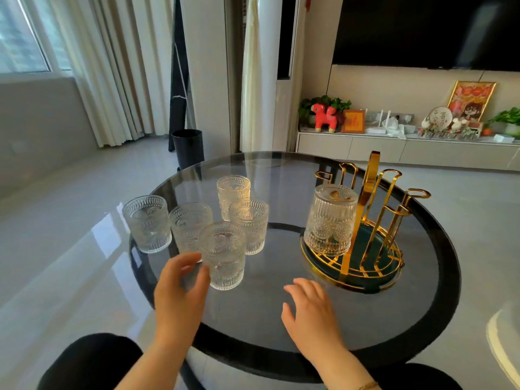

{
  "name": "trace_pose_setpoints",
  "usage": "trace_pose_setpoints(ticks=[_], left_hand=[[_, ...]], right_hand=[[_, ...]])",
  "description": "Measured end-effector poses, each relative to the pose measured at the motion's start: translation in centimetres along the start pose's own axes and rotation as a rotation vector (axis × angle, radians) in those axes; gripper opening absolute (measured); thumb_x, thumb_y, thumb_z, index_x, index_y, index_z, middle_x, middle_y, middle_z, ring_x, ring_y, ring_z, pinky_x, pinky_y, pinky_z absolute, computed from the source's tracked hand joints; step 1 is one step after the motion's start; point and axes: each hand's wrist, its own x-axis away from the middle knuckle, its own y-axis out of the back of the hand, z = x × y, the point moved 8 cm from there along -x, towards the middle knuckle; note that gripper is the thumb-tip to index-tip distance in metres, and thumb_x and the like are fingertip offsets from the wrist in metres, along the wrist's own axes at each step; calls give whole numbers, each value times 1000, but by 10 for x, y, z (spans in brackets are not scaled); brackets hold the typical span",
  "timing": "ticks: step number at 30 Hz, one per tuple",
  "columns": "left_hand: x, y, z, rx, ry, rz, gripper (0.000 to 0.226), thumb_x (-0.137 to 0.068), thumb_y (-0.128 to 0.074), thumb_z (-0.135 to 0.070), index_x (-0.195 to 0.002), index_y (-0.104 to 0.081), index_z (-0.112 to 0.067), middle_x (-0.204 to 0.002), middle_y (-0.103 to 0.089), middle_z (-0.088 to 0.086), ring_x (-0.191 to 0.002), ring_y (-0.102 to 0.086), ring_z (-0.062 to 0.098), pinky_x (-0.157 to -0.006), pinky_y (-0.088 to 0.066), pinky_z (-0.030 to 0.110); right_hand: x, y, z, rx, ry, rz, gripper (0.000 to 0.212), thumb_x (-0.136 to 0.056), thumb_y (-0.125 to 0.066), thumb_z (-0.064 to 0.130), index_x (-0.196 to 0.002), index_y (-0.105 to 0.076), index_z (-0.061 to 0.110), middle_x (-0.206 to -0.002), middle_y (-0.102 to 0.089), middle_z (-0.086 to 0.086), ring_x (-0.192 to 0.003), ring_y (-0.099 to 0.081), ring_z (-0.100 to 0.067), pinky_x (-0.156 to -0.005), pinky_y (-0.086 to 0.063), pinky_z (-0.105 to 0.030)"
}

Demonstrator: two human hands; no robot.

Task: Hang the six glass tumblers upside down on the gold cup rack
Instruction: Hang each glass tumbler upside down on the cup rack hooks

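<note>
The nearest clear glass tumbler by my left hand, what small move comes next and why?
Probably close the left hand around that nearest clear glass tumbler and lift: fingers already curl at its side, and the gold cup rack holds only one inverted tumbler.

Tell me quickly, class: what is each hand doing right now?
Left hand: open, fingers curled beside the nearest tumbler, not yet closed on it.
Right hand: open, empty, over the glass table.

A red toy horse [323, 117] stands beside a framed picture [353, 121].
</note>
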Motion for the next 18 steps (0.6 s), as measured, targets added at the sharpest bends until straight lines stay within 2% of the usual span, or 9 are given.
trace_pose_setpoints(ticks=[2, 4, 6, 9, 12, 18], left_hand=[[5, -12, 22, -12, 131, 90, 34, -70, -69, -7, -96, -54, -23, -96, -60, 3, -90, -56, 22, -77, -41, 12], [10, -29, 39, -58, 218, 257, 60, -67, -73, -13, -119, -44, -13, -118, -53, 10, -103, -50, 23, -91, -40, 28], [9, -40, 42, -82, 225, 346, 77, -63, -77, -21, -128, -36, -14, -128, -49, 8, -112, -49, 23, -98, -39, 36], [3, -48, 41, -165, 234, 346, 90, -57, -79, -34, -131, -29, -18, -134, -48, 7, -120, -46, 27, -100, -40, 47], [1, -50, 43, -285, 272, 290, 99, -54, -78, -41, -133, -22, -19, -132, -50, 9, -119, -47, 32, -95, -42, 46], [-3, -51, 46, -333, 273, 250, 79, -53, -78, -39, -115, -34, -17, -112, -61, 11, -102, -55, 35, -77, -46, 41]], right_hand=[[-2, -2, -1, 17, -23, 8, 39, -94, -39, 31, -132, -34, 23, -145, -31, 3, -135, -21, -14, -112, -19, -30], [-2, -4, -3, 26, -35, 21, 39, -94, -39, 33, -132, -35, 24, -145, -31, 4, -135, -21, -13, -112, -20, -29], [-1, -6, -5, 26, -46, 31, 39, -93, -40, 33, -132, -35, 25, -145, -31, 5, -135, -21, -13, -112, -22, -28], [0, -6, -4, 24, -49, 33, 39, -93, -40, 34, -132, -35, 25, -145, -31, 5, -135, -22, -12, -111, -23, -27], [0, -5, -3, 24, -58, 31, 40, -93, -40, 34, -132, -35, 25, -145, -32, 6, -135, -22, -12, -111, -24, -27], [-1, -5, -4, 25, -58, 19, 39, -93, -40, 35, -131, -36, 26, -145, -32, 7, -135, -22, -11, -110, -25, -26]])
